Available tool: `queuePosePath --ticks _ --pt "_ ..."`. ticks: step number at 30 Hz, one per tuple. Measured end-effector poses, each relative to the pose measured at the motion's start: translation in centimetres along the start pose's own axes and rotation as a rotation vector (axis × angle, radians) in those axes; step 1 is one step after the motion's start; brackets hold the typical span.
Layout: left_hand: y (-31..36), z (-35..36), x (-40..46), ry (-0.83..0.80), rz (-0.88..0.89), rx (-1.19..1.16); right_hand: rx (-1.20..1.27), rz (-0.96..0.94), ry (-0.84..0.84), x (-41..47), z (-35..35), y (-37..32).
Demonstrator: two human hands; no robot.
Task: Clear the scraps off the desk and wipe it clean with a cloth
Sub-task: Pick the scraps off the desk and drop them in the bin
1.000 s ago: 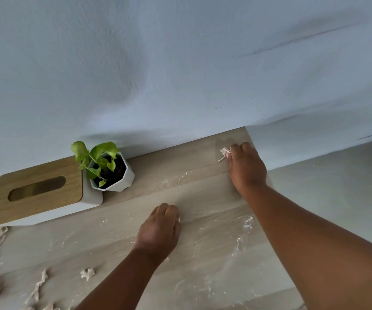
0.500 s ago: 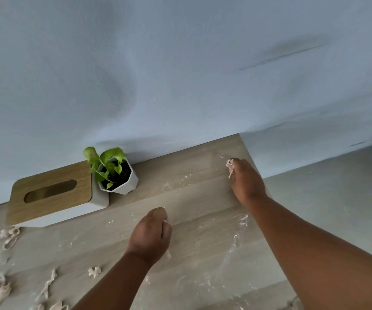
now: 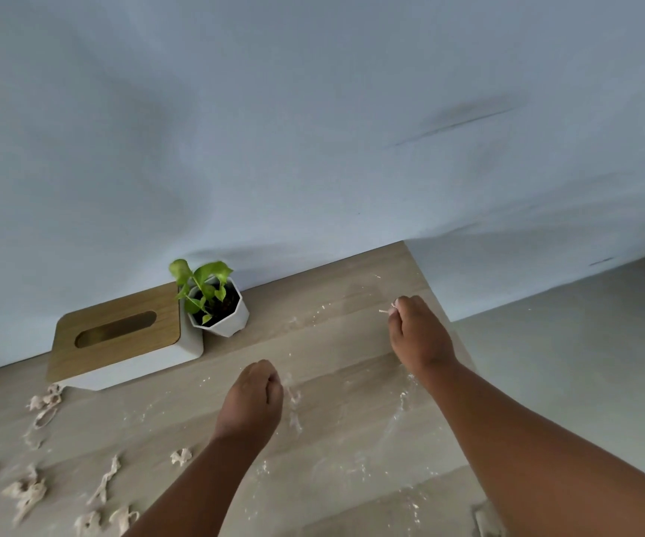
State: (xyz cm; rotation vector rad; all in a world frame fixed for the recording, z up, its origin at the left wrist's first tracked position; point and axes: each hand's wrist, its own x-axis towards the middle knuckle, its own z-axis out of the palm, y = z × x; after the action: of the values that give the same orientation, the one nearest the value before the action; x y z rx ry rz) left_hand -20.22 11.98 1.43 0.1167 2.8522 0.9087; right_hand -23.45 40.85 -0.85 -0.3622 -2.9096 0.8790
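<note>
A light wooden desk (image 3: 336,343) runs along a pale wall. My right hand (image 3: 417,335) hovers near the desk's far right corner with its fingers pinched on a small pale scrap (image 3: 387,309). My left hand (image 3: 253,397) is at the desk's middle, closed into a loose fist; what it holds is hidden. Several beige scraps (image 3: 28,494) lie scattered at the near left, and one small scrap (image 3: 180,456) lies beside my left forearm. Fine white crumbs and smears (image 3: 293,405) streak the middle of the desk. No cloth shows.
A white tissue box with a wooden lid (image 3: 119,339) stands against the wall at the left. Beside it is a small green plant in a white faceted pot (image 3: 218,308). The desk ends at its right edge (image 3: 452,327), with pale floor (image 3: 565,362) beyond.
My right hand has lifted the scrap from the far corner and drawn back toward me. My left hand has slid nearer and closed into a fist.
</note>
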Motion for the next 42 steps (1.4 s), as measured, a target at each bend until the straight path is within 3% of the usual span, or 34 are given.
queuePosePath --ticks 14,24,33,38,42 --pt "-3.8 -3.1 -5.1 0.02 0.005 -0.057 0.034 0.027 -0.023 -8.6 0.7 -3.8" --pt "-12.6 -8.0 -10.6 0.135 -0.05 0.058 -0.011 -0.068 -0.07 -15.9 5.5 -10.1" --pt "-19.2 -8.7 -16.9 0.083 -0.148 0.097 -0.053 -0.151 -0.226 -19.5 10.9 -15.8" --pt "-20.2 -7.0 -20.8 0.034 -0.063 0.188 -0.087 -0.306 -0.292 -20.1 14.1 -18.9" --pt "-20.2 -5.7 -23.1 -0.011 0.106 0.213 -0.117 -0.447 -0.3 -19.9 16.4 -20.5"
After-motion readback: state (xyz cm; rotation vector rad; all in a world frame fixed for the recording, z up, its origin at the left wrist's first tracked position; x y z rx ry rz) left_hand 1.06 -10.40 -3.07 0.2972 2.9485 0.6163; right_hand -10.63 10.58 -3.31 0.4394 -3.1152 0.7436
